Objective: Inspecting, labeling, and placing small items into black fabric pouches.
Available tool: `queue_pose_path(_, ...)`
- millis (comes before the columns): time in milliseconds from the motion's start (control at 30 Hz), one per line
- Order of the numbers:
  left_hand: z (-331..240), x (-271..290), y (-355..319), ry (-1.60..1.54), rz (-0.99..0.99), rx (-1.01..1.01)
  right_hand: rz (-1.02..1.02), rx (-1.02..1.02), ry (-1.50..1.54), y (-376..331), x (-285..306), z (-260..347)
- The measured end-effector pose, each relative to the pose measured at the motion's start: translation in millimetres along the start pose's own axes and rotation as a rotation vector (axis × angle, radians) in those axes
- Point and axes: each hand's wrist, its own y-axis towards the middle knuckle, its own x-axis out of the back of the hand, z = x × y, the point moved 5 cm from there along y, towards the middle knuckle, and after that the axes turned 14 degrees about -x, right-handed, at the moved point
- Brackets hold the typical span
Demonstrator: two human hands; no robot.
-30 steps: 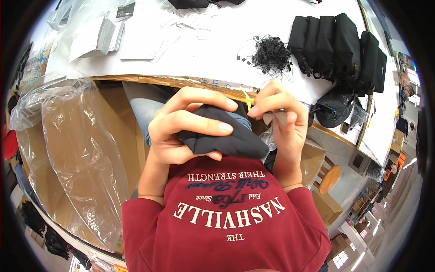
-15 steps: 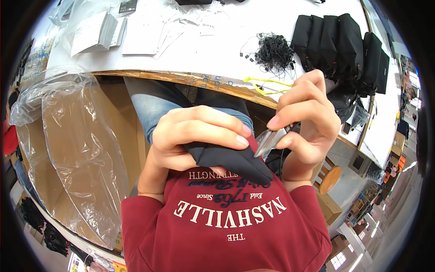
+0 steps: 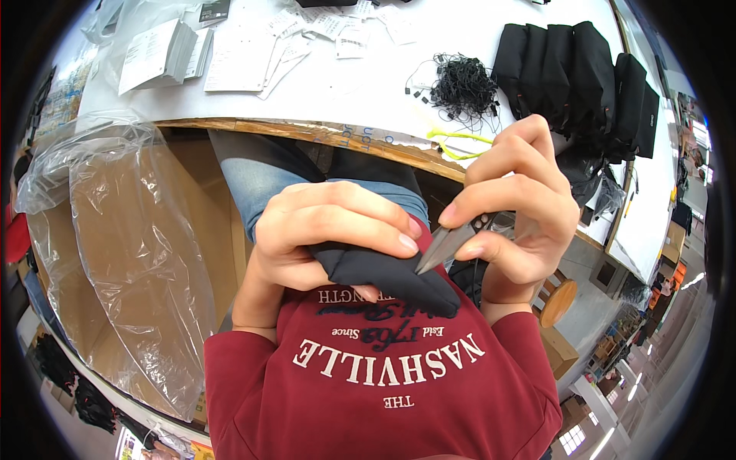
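In front of my chest, my left hand (image 3: 330,226) is closed around a black padded fabric piece (image 3: 391,277), fingers over its top edge and thumb beneath. My right hand (image 3: 529,199) grips a pair of metal thread snips (image 3: 445,247) between thumb and fingers. The pointed tips of the snips touch or nearly touch the fabric's upper edge, close to my left fingertips. A yellow-green cord (image 3: 460,136) shows behind my right hand, over the table edge; whether it joins the snips is hidden.
A white-topped table (image 3: 345,92) with a wooden edge lies beyond my lap. On it are stacked cards (image 3: 157,57), loose paper tags (image 3: 337,34), tangled black strings (image 3: 464,84) and a row of black pouches (image 3: 556,69). At left, clear plastic (image 3: 115,230) drapes over a cardboard box (image 3: 203,184).
The snips have shifted slightly left and down along the fabric's edge, and the blades have turned a little. The cord has moved slightly right. My left hand has hardly moved.
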Motion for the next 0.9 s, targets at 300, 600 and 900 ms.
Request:
queue_pose_path(300, 3.5, 0.4, -0.4, -0.013, 0.010, -0.014, 0.022, 0.007, -0.002, 1.9, -1.3, -0.3)
queue_pose_path(600, 2.5, 1.5, 0.2, -0.043, -0.001, 0.004, -0.005, -0.009, 0.005, 1.1, 0.3, -0.9)
queue_pose_path(900, 3.1, 1.2, -1.8, -0.043, -0.001, 0.000, 0.035, 0.024, 0.042, 2.5, 1.0, -2.1)
